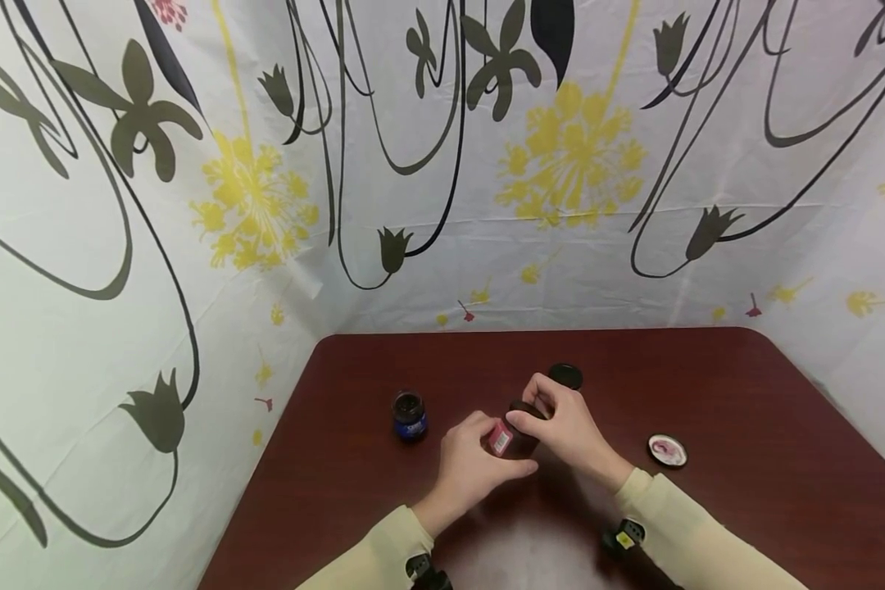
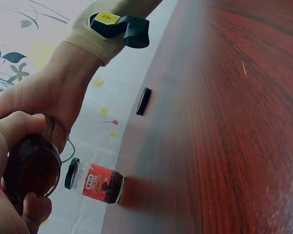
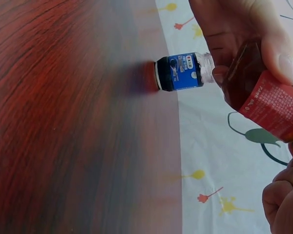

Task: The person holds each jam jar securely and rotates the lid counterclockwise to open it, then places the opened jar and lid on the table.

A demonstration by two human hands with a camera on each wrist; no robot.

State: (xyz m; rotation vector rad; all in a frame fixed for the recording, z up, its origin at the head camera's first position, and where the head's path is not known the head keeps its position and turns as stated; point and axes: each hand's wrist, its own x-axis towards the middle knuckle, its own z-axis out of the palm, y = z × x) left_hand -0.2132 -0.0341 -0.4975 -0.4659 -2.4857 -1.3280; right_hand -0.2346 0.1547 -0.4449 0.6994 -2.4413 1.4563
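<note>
A blue-labelled jar (image 1: 410,416) stands upright and uncovered toward the left edge of a dark red bench (image 1: 715,377), its mouth facing up. To its right, a person's left hand (image 1: 472,460) grips a red-labelled jar (image 1: 501,440), fingers and thumb clamped around the glass, over the middle of the bench and apparently clear of the surface. The jar's long axis leans: the base points down toward the near edge, the mouth end up toward the far edge. At that upper end the right hand (image 1: 571,426) pinches a dark lid (image 1: 526,408), fingers closed about its rim.

Just beyond, nearer the far edge, a second red jar (image 2: 100,184) stands upright beneath a black cap (image 1: 565,376). Farthest right, toward the right edge, a loose lid (image 1: 667,451) lies flat, pale inner side up.

The work with jars and lids looks partway along, judging by the layout: the blue-labelled jar is open, the loose lid is off any jar, and the second red jar is covered, though how tightly cannot be told. The pinched lid seems the step in hand; whether it is being loosened or tightened cannot be told. The blue-labelled jar and loose lid remain apart.
</note>
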